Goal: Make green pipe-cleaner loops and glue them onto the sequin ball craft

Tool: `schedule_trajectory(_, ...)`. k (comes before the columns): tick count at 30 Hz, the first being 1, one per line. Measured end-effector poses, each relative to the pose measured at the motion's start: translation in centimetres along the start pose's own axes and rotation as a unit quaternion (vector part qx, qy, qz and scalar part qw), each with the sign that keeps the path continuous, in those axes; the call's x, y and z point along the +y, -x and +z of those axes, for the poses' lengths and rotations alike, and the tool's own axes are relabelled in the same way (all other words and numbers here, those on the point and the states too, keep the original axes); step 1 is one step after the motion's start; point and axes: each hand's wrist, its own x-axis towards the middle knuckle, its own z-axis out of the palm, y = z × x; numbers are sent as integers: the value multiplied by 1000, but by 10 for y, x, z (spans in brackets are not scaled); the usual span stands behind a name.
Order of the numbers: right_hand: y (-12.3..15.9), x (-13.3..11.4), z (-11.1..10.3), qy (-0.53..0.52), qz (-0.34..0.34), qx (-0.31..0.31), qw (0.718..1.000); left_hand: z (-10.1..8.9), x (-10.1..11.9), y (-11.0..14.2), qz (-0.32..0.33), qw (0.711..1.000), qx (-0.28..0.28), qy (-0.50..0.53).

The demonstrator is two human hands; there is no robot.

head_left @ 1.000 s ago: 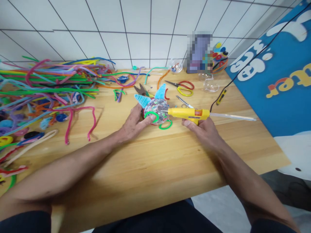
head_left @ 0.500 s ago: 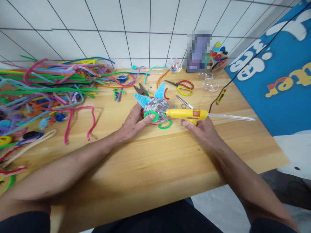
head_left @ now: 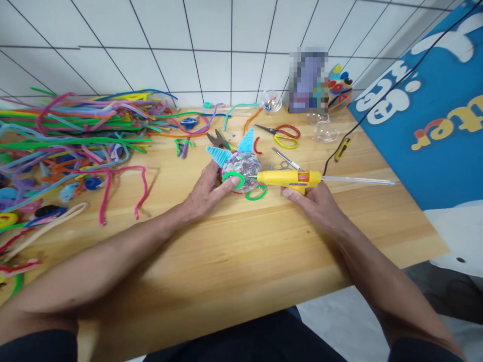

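My left hand (head_left: 211,188) is closed on a clear ball (head_left: 247,165) with multicoloured bits inside and two light-blue pipe-cleaner ears (head_left: 246,141) on top. The thumb presses a green pipe-cleaner ring (head_left: 229,176) against the ball's front. My right hand (head_left: 313,198) grips a yellow hot glue gun (head_left: 287,177), a clear glue stick (head_left: 358,180) jutting from its rear. Its nozzle points left at the ball, at or very near its surface; contact cannot be made out. A second green ring (head_left: 256,193) is just below the ball.
Many loose pipe cleaners (head_left: 86,120) cover the left side. Behind the ball are pliers (head_left: 218,140), red-and-yellow scissors (head_left: 283,134) and a slim craft knife (head_left: 286,158). Clear plastic half-shells (head_left: 326,131) and a yellow cutter (head_left: 342,150) are farther right. A black cord (head_left: 377,105) runs up rightward.
Almost nothing differs. The whole view has shifted very slightly, while both hands keep the same hold on the ball and the glue gun.
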Motion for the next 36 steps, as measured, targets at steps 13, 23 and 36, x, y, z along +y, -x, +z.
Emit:
schedule_trajectory(13,-2,-2,7,-16,-16,10,1000,-1,1,1,-4,1000,-3,3)
schedule_trajectory(23,-1,1,5,-9,-16,3,1000,0,-3,0,-6,1000,-2,5)
schedule_trajectory(36,-1,1,6,-7,-27,11,1000,0,1,-1,2,1000,-5,-4)
